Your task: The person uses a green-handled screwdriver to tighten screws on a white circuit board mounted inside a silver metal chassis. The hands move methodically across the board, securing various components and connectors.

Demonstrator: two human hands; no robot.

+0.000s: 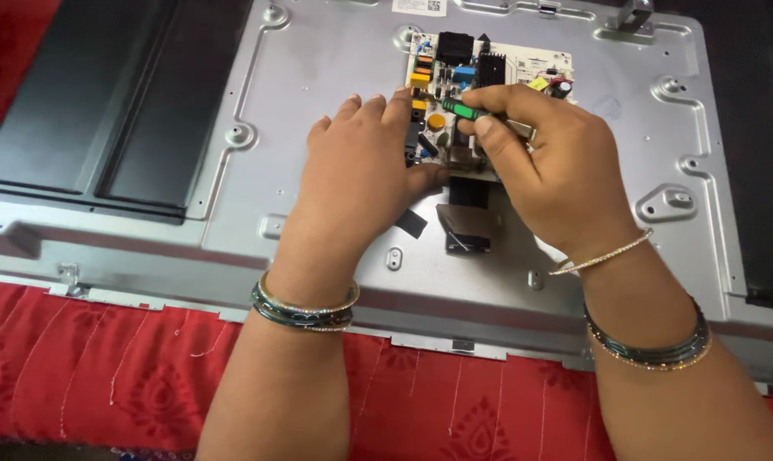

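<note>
Head view shows my right hand closed around a green tool, its tip over the circuit board. My left hand lies flat, fingers together, on the board's left part. The board sits on the grey metal panel, above red cloth.
</note>
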